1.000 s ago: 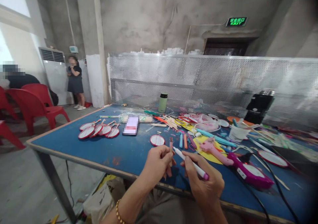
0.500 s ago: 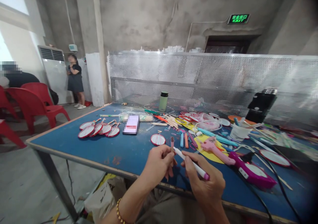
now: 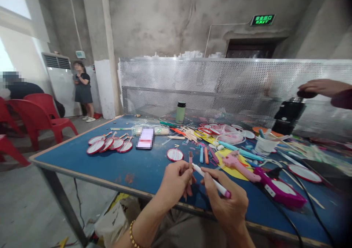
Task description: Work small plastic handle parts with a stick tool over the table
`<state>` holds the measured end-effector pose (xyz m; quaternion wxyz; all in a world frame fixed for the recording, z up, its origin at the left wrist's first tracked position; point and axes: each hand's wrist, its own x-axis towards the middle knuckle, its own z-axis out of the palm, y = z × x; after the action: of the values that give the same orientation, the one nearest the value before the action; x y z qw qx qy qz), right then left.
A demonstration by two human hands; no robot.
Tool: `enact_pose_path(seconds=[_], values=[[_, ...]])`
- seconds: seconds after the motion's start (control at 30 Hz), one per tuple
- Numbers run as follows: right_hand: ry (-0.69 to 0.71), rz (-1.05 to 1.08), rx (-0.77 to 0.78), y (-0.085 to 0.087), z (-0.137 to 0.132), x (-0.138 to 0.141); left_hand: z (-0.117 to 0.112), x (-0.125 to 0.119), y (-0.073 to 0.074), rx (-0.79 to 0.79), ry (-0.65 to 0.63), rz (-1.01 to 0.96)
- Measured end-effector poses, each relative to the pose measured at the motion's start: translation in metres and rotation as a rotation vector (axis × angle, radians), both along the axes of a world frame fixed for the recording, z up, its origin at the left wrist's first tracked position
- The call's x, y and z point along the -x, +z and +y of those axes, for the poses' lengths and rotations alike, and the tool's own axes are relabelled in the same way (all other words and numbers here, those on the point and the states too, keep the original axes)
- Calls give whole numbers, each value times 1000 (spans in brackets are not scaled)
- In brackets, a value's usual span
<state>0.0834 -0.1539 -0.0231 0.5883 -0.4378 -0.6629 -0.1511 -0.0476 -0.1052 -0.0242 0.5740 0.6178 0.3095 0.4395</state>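
Note:
My left hand [image 3: 178, 178] pinches a small flat wooden stick [image 3: 190, 157], coloured pinkish brown, which stands upright above the fingertips. Held like a pen in my right hand [image 3: 227, 194] is a white marker [image 3: 213, 182] with a magenta end. The marker's tip meets the stick's side, close to my left fingers. Just beyond my hands a round white disc with a red rim [image 3: 175, 154] lies on the blue table [image 3: 110, 171]. Short coloured sticks [image 3: 206, 155] lie past the marker. My left fingers hide the lower part of the stick.
Red-rimmed discs with sticks [image 3: 96, 145] overlap at the left, near a phone [image 3: 145, 138]. A green bottle [image 3: 180, 113] stands behind. Right are a pink glue gun [image 3: 239, 167], a white cup [image 3: 264, 146] and cables. Another person's hand [image 3: 323, 87] holds a dark lid above a black bottle [image 3: 289, 116].
Another person's hand has come in from the right with a dark lid above the black bottle. My hands, the marker and the small stick are almost unmoved.

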Motion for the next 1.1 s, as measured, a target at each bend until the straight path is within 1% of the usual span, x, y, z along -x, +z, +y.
enact_pose_path(seconds=[0.17,0.47,0.7,0.93,1.1], values=[[-41,33,-20,-2,-1,-1,1,0,-1,5,11,-11],[1,-23,-20,0,1,0,1,0,0,-13,2,8],[-44,3,-23,-1,0,0,1,0,-1,-10,3,11],[-21,-34,-13,0,1,1,2,-1,-1,-20,6,12],[-63,12,-14,0,1,1,1,0,-3,-5,6,-1]])
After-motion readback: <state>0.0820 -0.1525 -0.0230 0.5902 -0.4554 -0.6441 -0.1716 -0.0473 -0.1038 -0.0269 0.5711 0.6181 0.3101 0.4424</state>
